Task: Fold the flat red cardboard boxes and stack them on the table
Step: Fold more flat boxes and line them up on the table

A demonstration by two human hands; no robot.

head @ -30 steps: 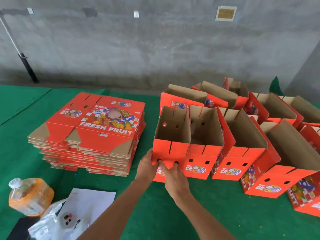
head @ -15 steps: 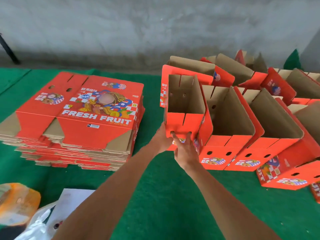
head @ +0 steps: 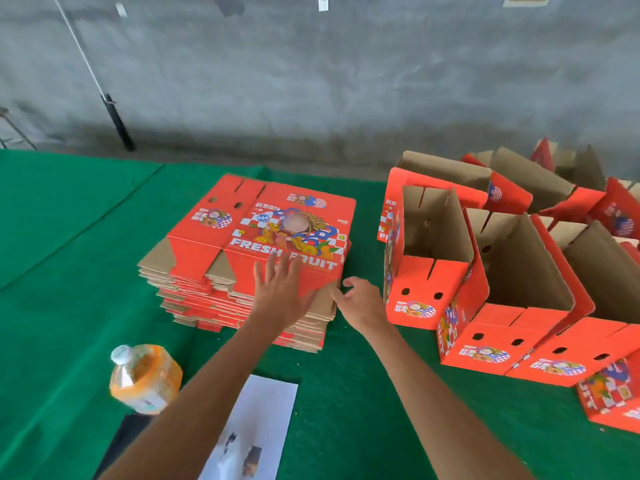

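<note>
Both arms reach forward, left grip (head: 282, 289) spread flat (fingers straight), right grip (head: 360, 301) loosely curled.

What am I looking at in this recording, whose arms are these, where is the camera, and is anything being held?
There is no machine: a person works with bare hands, and the single camera sits on their head, looking forward and down. On the green table lies a stack of flat red boxes; to its right stand folded boxes in rows. The left hand lies flat, fingers spread, on the top flat box. The right hand reaches for that stack's near right corner, fingers loosely curled; nothing is plainly gripped yet. Nearer the camera are an orange drink bottle and a printed sheet.
</note>
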